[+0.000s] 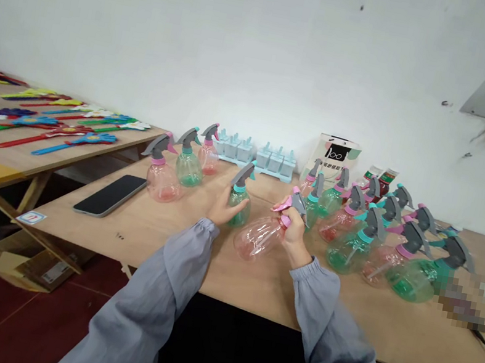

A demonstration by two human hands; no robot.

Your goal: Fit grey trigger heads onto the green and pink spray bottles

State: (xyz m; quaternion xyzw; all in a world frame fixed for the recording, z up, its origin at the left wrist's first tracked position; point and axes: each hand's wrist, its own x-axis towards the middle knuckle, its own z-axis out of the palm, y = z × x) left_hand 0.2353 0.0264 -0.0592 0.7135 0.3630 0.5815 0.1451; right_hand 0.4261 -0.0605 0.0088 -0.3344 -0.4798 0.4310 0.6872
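My left hand (224,208) is wrapped round the body of an upright green spray bottle (240,197) with a grey trigger head, standing on the wooden table (158,232). My right hand (294,231) grips the neck of a pink spray bottle (260,236), which is tilted with its body pointing down to the left, just above the tabletop. Both arms wear grey sleeves.
Three spray bottles (182,166) stand to the left, and several more pink and green ones (368,238) crowd the right. A black phone (111,194) lies at the left. Blue ice-pop moulds (256,156) and a box (335,157) stand by the wall. Colourful plastic clappers (46,125) cover the neighbouring table.
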